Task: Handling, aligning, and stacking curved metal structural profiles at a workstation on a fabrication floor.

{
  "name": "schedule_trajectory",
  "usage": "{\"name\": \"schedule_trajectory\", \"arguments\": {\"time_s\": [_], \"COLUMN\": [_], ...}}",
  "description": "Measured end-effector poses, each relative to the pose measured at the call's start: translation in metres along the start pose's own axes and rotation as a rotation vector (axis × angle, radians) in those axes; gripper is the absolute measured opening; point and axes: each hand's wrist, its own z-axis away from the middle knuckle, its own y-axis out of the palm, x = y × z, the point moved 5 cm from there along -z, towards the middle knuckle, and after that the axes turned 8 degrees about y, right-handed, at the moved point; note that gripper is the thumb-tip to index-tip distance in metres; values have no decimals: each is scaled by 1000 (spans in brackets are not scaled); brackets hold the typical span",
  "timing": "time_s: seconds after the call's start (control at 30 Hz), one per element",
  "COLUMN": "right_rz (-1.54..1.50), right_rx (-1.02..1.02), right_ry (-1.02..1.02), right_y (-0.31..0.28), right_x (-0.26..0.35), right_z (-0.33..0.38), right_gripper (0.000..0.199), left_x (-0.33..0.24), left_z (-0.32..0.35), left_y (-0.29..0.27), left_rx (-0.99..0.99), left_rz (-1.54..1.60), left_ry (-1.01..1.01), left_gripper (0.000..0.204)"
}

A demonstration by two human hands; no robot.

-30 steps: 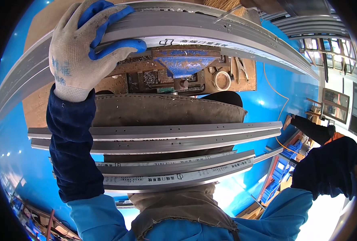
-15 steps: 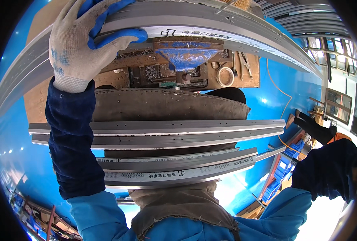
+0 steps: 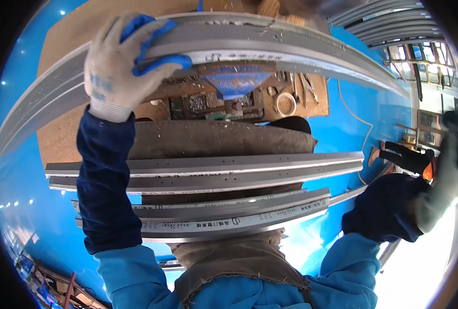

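At the bottom middle of the frame is the brown apron, and above it several shorter grey profiles lie side by side across the lap; their ends reach out past both edges of the apron. At the right edge of the frame the gloved right hand is raised and blurred, so I cannot tell if it is wide or holding something. At upper left the gloved left hand grips the long grey profile, fingers over the top, thumb along the near face. This profile spans the upper frame, its two ends extending beyond the workbench. It passes above the blue vise; clamped or not, I cannot tell. Pliers lie near the bench's right edge. Farther right, a strip of blue floor separates the bench from another person's legs.
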Motion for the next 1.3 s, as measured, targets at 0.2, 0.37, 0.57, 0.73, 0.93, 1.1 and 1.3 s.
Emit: {"name": "schedule_trajectory", "arguments": {"time_s": [0.2,0.37,0.57,0.73,0.93,1.1,1.3], "right_rz": [-909,-623,-1080,-1007,-1121,-657,533], "right_rx": [-344,-420,193,323,-389,-117,476], "right_ry": [266,-32,311,366,-45,-163,-101], "right_y": [137,160,247,158,-12,45,243], "right_x": [15,28,41,10,-41,-25,-140], "right_z": [22,21,-41,29,5,-26,2], "right_gripper": [18,24,29,38,38,61,85], "left_x": [-8,-17,-28,-20,-29,-8,-11], "left_z": [-14,-14,-20,-15,-17,-4,20], "left_y": [14,-2,11,5,12,-1,-44], "left_rx": [62,120,167,214,220,227,136], "left_rz": [-58,-190,-262,-197,-225,-198,-78], "left_ry": [4,0,-36,-86,-72,-144,-162], "left_gripper": [59,55,58,55,58,57,51]}}
